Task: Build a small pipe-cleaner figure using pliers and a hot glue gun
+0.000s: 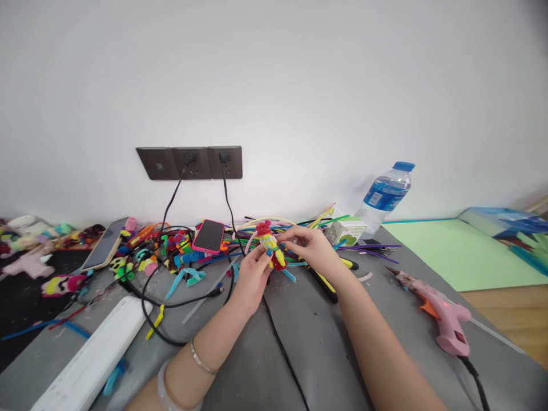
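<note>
A small pipe-cleaner figure (269, 244), red, yellow and blue, is held up over the grey table (317, 354) between both hands. My left hand (252, 277) grips its lower part from below, fingers closed around it. My right hand (309, 245) pinches it from the right side with thumb and fingertips. Behind the hands lies a heap of loose coloured pipe cleaners (299, 225).
A pink glue gun (436, 311) lies at right with its cord. A water bottle (385, 197) and small green box (347, 231) stand behind. Two phones (208, 236) (105, 244), black cables, wall sockets (190, 162), a white power strip (98, 354) and finished figures sit left.
</note>
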Motion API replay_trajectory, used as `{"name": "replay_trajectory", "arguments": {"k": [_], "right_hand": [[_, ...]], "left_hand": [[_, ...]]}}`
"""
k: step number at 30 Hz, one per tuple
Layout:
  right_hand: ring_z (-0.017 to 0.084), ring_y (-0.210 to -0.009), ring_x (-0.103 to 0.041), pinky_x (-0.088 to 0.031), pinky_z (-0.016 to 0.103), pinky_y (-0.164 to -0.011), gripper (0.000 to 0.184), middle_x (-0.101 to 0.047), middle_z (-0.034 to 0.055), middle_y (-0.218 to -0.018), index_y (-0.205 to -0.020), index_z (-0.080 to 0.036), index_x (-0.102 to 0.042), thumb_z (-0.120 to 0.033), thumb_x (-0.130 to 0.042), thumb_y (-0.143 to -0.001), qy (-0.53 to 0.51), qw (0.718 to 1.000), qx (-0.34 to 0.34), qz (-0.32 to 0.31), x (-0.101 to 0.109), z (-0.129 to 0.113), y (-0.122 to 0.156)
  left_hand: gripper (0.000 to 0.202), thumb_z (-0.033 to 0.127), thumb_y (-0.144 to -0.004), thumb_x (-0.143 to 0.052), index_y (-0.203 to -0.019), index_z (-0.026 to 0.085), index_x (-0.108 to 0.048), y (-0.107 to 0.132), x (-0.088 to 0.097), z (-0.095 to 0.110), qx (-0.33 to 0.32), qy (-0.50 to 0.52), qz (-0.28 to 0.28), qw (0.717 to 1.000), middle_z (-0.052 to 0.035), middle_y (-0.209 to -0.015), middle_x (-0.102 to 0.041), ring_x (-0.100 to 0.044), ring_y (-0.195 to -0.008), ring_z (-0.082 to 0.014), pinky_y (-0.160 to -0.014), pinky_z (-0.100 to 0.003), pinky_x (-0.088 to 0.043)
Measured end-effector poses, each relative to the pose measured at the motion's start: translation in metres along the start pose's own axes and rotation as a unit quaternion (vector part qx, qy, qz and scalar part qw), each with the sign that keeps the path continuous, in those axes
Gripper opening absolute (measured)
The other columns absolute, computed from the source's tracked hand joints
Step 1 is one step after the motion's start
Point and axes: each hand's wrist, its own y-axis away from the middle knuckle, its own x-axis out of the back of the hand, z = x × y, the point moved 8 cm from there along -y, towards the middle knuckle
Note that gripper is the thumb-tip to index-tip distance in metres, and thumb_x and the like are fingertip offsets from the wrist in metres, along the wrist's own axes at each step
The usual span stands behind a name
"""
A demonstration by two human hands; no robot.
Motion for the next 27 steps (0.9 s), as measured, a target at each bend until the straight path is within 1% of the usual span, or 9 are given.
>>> {"name": "replay_trajectory", "arguments": {"k": [3,6,10,15,19,21,27], "right_hand": [[0.017,-0.064,-0.057,-0.043,0.030,-0.059,0.011,-0.072,0.0044,-0.077,-0.077,-0.019,-0.071,-0.029,-0.068,-0.073,-0.036,0.999,-0.020,0.002,-0.002,0.006,-0.001],[0.017,-0.063,-0.059,-0.045,0.030,-0.058,0.017,-0.069,0.0034,-0.073,-0.076,-0.018,-0.069,-0.034,-0.072,-0.071,-0.069,0.997,-0.045,0.007,-0.004,0.014,-0.001],[0.017,-0.061,-0.060,-0.047,0.029,-0.058,0.021,-0.069,0.0031,-0.069,-0.073,-0.018,-0.069,-0.038,-0.074,-0.071,-0.078,0.995,-0.069,0.004,-0.003,0.017,0.000],[0.019,-0.067,-0.063,-0.050,0.031,-0.062,0.021,-0.073,0.0052,-0.077,-0.075,-0.018,-0.070,-0.039,-0.072,-0.073,-0.088,0.994,-0.066,0.007,-0.003,0.012,0.001],[0.018,-0.063,-0.061,-0.048,0.030,-0.057,0.021,-0.071,0.0040,-0.071,-0.076,-0.019,-0.069,-0.040,-0.071,-0.073,-0.077,0.995,-0.069,0.015,-0.005,0.016,0.000],[0.018,-0.062,-0.061,-0.048,0.030,-0.058,0.021,-0.070,0.0033,-0.071,-0.077,-0.019,-0.069,-0.039,-0.070,-0.073,-0.080,0.994,-0.068,0.014,-0.008,0.017,0.000],[0.017,-0.060,-0.059,-0.046,0.029,-0.058,0.021,-0.067,0.0018,-0.067,-0.079,-0.019,-0.068,-0.039,-0.069,-0.074,-0.076,0.995,-0.063,0.002,-0.012,0.018,0.000]], "left_hand": [[0.038,0.034,-0.061,-0.089,-0.092,0.019,-0.075,0.001,-0.001,0.001,-0.003,0.001,-0.001,1.000,-0.0034,-0.096,-0.073,-0.066,-0.085,-0.0141,-0.079,-0.025,-0.051],[0.038,0.035,-0.061,-0.088,-0.093,0.018,-0.076,0.002,-0.003,0.003,-0.007,0.000,-0.005,1.000,-0.0040,-0.095,-0.073,-0.066,-0.083,-0.0145,-0.078,-0.026,-0.050],[0.036,0.035,-0.062,-0.088,-0.090,0.017,-0.075,0.002,-0.003,0.003,-0.010,-0.005,-0.002,1.000,-0.0049,-0.092,-0.073,-0.066,-0.083,-0.0164,-0.078,-0.028,-0.050],[0.036,0.034,-0.061,-0.088,-0.090,0.018,-0.075,0.002,-0.002,0.004,-0.014,-0.004,-0.001,1.000,-0.0046,-0.094,-0.073,-0.066,-0.085,-0.0163,-0.081,-0.028,-0.050],[0.036,0.036,-0.063,-0.086,-0.092,0.019,-0.075,0.003,-0.003,0.006,-0.025,-0.029,-0.006,0.999,-0.0050,-0.095,-0.073,-0.066,-0.089,-0.0182,-0.083,-0.029,-0.048],[0.036,0.036,-0.064,-0.086,-0.093,0.018,-0.076,0.003,-0.004,0.006,-0.030,-0.041,-0.009,0.999,-0.0056,-0.095,-0.073,-0.066,-0.092,-0.0194,-0.084,-0.030,-0.048],[0.038,0.038,-0.063,-0.086,-0.094,0.018,-0.078,0.004,-0.003,0.005,-0.030,-0.061,-0.002,0.998,-0.0062,-0.098,-0.074,-0.065,-0.088,-0.0182,-0.083,-0.030,-0.047]]}}
